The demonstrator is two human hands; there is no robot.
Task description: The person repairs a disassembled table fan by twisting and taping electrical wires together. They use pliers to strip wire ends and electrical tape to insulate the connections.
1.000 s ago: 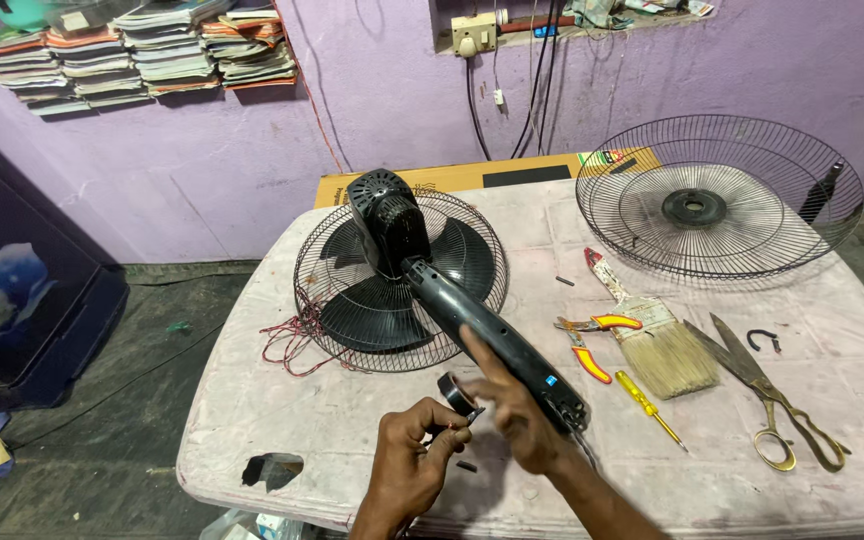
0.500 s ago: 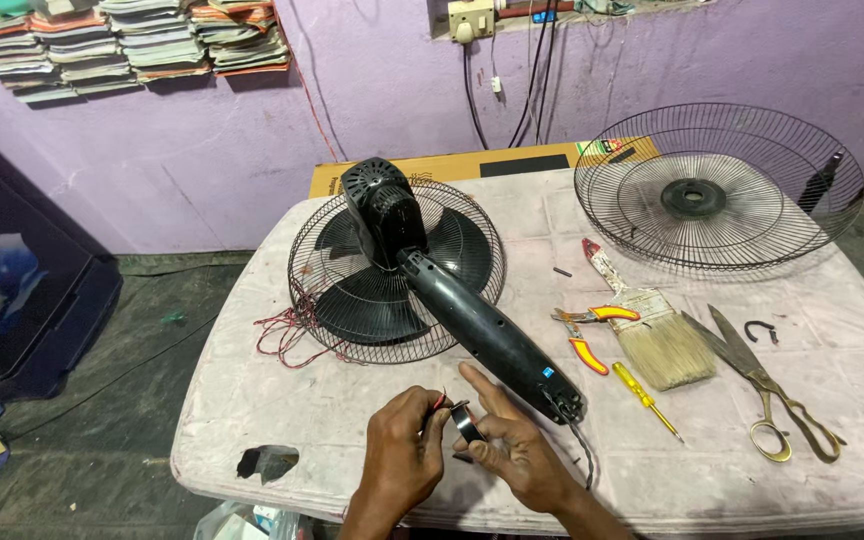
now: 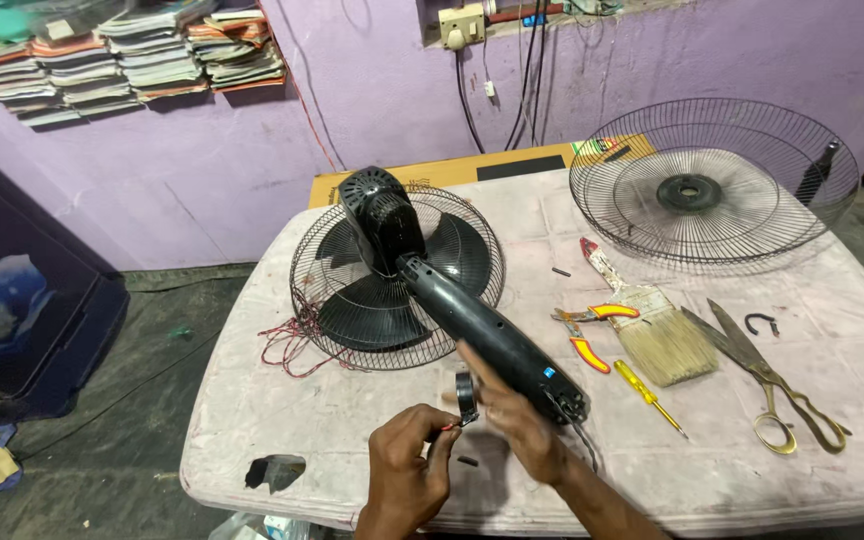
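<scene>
I held a small black ring (image 3: 466, 391) between my two hands over the near edge of the table (image 3: 352, 420). My right hand (image 3: 512, 420) pinched it from the right side, index finger stretched up along it, the back of the hand lying against the fan neck (image 3: 492, 340). My left hand (image 3: 404, 462) was curled below it, thumb and fingertips pinched on thin red wire ends just under the ring. A small dark bit (image 3: 467, 461) lay on the table between my wrists.

The fan neck ran from my right hand up to the black motor housing (image 3: 380, 215), which rested on the rear grille with the blades (image 3: 392, 290). Red wires (image 3: 287, 340) trailed out at the grille's left edge. To the right lay pliers (image 3: 584, 335) with red and yellow handles, a brush (image 3: 652, 330), a yellow screwdriver (image 3: 647, 395) and scissors (image 3: 772, 385). The front grille (image 3: 712, 185) sat well apart at the far right corner.
</scene>
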